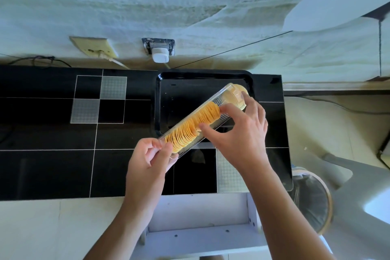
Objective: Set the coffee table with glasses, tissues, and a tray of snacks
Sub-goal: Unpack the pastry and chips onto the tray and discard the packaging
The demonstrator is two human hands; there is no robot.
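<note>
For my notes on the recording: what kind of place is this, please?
Probably a room in a home: a glossy black tiled counter against a painted wall with a wall socket, holding a black tray and a clear chip container.

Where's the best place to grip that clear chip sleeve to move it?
Grip the clear chip sleeve across its long side walls near the middle, from above. It lies slanted over the black tray, open side up, so end-only grips like the left hand has risk spilling.

We reach both bare forearms forward from below. Our left hand [150,155] curls its fingers and thumb into a pinch at the near end. Our right hand [242,133] stretches farther ahead, fingers spread and bent downward, thumb angled left
</note>
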